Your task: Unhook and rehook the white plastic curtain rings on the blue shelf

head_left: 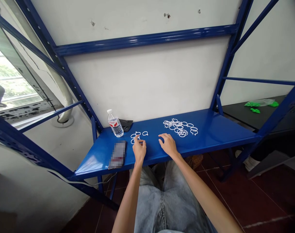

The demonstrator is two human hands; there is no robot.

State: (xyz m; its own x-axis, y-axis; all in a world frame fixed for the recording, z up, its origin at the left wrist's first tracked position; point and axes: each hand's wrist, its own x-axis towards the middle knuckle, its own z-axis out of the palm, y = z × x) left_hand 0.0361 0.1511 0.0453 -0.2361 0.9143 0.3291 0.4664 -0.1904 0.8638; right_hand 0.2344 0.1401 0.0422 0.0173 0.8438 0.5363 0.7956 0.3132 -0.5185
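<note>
I sit at a blue metal shelf (210,136) with both hands on it. My left hand (139,149) pinches its fingertips at a small group of white plastic rings (137,135) lying just ahead of it. My right hand (168,144) rests on the shelf with its fingers spread, holding nothing. A bigger heap of white rings (180,127) lies beyond the right hand, a little to its right. What the left fingertips hold, if anything, is too small to make out.
A water bottle (115,123) stands at the back left beside a dark cloth (126,124). A phone (117,154) lies near the front left edge. Blue frame posts rise on both sides. Green objects (255,106) lie on a dark table to the right.
</note>
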